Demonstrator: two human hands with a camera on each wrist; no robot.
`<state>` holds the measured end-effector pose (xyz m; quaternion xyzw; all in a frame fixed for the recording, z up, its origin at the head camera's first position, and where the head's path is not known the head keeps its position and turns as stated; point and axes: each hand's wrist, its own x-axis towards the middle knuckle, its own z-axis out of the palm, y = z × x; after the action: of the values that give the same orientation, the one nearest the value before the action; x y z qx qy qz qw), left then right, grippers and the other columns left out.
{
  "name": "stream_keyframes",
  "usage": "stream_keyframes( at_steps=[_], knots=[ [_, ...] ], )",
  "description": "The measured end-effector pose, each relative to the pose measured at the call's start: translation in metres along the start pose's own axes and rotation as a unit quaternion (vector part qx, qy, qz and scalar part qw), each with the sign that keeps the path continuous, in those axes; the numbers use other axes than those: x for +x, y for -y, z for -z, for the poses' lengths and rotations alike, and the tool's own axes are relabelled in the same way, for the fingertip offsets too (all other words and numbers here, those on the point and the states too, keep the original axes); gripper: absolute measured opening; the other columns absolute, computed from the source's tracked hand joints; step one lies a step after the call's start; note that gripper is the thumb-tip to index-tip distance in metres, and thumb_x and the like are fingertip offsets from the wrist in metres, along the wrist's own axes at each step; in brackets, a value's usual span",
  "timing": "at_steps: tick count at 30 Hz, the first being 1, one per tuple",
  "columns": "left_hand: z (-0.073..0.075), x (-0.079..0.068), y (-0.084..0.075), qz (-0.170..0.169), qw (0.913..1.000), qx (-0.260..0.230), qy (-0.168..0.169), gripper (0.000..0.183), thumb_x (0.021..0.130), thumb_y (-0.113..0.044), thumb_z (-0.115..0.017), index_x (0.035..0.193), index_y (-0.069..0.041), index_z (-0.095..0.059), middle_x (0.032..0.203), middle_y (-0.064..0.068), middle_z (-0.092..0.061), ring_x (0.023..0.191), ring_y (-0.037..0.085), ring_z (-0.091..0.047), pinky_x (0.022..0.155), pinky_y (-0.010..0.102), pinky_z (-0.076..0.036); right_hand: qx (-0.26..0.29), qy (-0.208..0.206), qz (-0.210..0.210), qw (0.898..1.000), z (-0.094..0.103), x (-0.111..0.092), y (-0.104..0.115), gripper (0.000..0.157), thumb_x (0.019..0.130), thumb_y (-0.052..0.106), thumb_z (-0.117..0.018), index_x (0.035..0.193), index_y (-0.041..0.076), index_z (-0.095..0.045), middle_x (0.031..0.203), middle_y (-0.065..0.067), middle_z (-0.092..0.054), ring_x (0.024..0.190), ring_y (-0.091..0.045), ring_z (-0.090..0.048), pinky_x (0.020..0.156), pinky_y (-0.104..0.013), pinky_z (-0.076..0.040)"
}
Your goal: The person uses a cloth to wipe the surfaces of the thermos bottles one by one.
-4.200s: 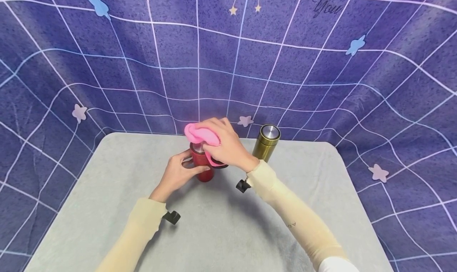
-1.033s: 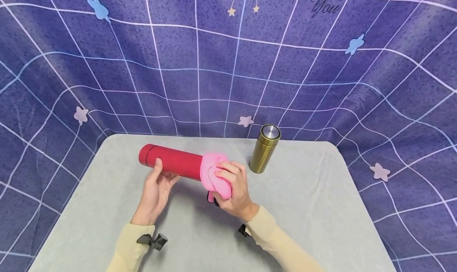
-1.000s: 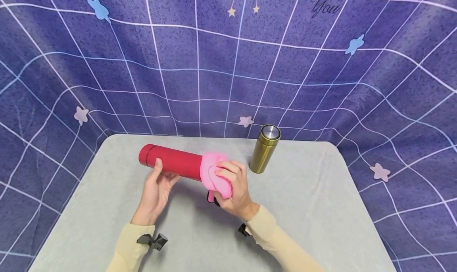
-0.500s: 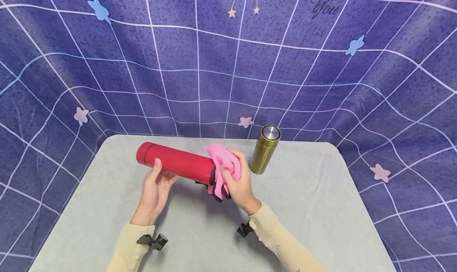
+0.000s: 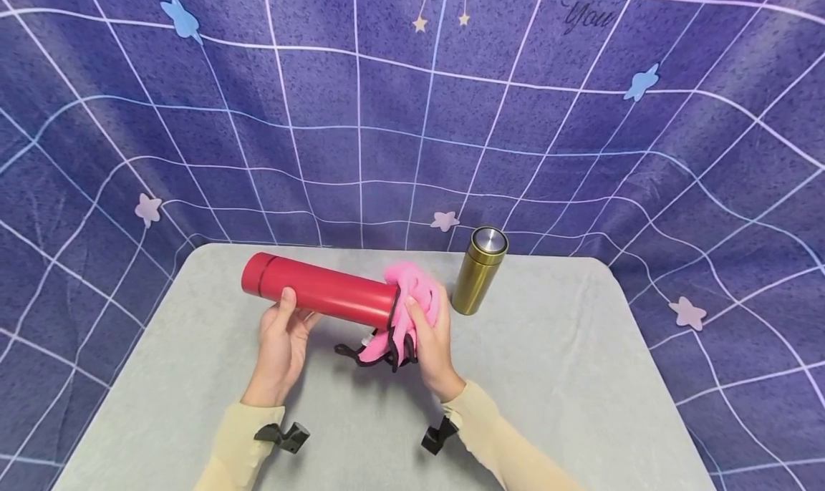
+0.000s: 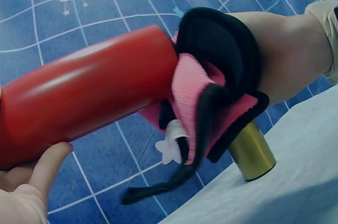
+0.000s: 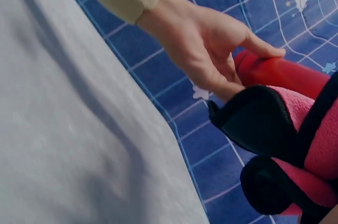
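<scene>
A red thermos flask [image 5: 329, 290] lies nearly level in the air above the table, its capped end to the left. My left hand [image 5: 280, 348] grips it near that end, thumb on the near side and fingers underneath. At its right end my right hand [image 5: 435, 341] holds a bunched pink cloth [image 5: 412, 298] with black edging against the flask's base. The cloth's black loop hangs below, plain in the left wrist view beside the red flask [image 6: 95, 86]. Most of the right fingers are hidden behind the cloth. In the right wrist view, my left hand [image 7: 200, 44] holds the flask's far end.
A gold thermos flask [image 5: 477, 273] with a steel-topped lid stands upright at the back right of the grey-covered table [image 5: 561, 376]. Behind and along both sides hangs a purple-blue curtain [image 5: 322, 147] with a grid and stars.
Earlier the red flask stood upright with the cloth at its top. It was then raised and laid over sideways. Lately the right hand has turned the cloth about its base end.
</scene>
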<state>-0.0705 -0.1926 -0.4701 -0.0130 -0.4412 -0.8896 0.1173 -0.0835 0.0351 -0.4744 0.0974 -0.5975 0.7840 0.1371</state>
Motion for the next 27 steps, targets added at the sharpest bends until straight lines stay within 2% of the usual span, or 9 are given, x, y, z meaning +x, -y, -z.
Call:
stream_keyframes(
  at_steps=[7,14,18,21,24,27],
  knots=[
    [-0.002,-0.002,0.005,-0.016,0.9994,0.015,-0.026,0.032,0.114,-0.023,-0.054,0.136,0.000,-0.053,0.121,0.007,-0.066,0.106,0.016,-0.075,0.097,0.036,-0.061,0.009,-0.038,-0.027,0.999,-0.009,-0.013,0.001,0.037,0.107,0.012,-0.060,0.142,0.004,-0.051,0.141,-0.009,-0.061,0.124,-0.021,-0.057,0.108,-0.024,-0.045],
    [-0.002,-0.005,0.011,-0.024,0.9980,0.032,-0.050,0.036,0.113,-0.021,-0.056,0.141,0.000,-0.050,0.127,0.010,-0.063,0.108,0.016,-0.075,0.098,0.037,-0.061,-0.018,-0.066,-0.040,0.997,-0.016,-0.026,-0.001,0.039,0.110,0.017,-0.061,0.144,0.007,-0.046,0.132,-0.007,-0.059,0.088,-0.014,-0.059,0.093,-0.021,-0.049],
    [-0.001,-0.007,0.013,-0.020,0.9975,0.045,-0.050,0.036,0.113,-0.020,-0.056,0.143,-0.001,-0.048,0.130,0.010,-0.062,0.111,0.015,-0.074,0.100,0.036,-0.060,-0.031,-0.074,-0.026,0.996,-0.017,-0.032,-0.005,0.040,0.110,0.015,-0.059,0.146,0.007,-0.043,0.135,-0.007,-0.057,0.091,-0.012,-0.059,0.094,-0.020,-0.047],
    [-0.002,-0.008,0.013,-0.020,0.9976,0.047,-0.047,0.037,0.113,-0.020,-0.055,0.143,-0.001,-0.047,0.131,0.010,-0.061,0.112,0.015,-0.074,0.100,0.036,-0.060,-0.037,-0.068,-0.006,0.997,-0.016,-0.035,-0.006,0.041,0.111,0.014,-0.058,0.146,0.006,-0.041,0.129,-0.007,-0.057,0.076,-0.010,-0.061,0.086,-0.019,-0.049],
    [-0.002,-0.008,0.014,-0.020,0.9979,0.045,-0.044,0.036,0.113,-0.020,-0.055,0.143,-0.001,-0.047,0.130,0.010,-0.061,0.111,0.016,-0.074,0.100,0.037,-0.060,-0.030,-0.048,0.017,0.998,-0.017,-0.038,-0.006,0.040,0.111,0.011,-0.057,0.146,0.007,-0.038,0.106,-0.006,-0.059,0.053,-0.013,-0.056,0.061,-0.019,-0.050],
    [-0.002,-0.008,0.014,-0.020,0.9979,0.045,-0.043,0.035,0.114,-0.019,-0.054,0.142,0.000,-0.048,0.130,0.010,-0.062,0.110,0.015,-0.074,0.099,0.037,-0.060,-0.016,-0.021,0.058,0.998,-0.016,-0.040,-0.009,0.041,0.110,0.003,-0.054,0.147,0.005,-0.035,0.100,-0.006,-0.062,0.048,-0.015,-0.059,0.046,-0.022,-0.047]
  ],
)
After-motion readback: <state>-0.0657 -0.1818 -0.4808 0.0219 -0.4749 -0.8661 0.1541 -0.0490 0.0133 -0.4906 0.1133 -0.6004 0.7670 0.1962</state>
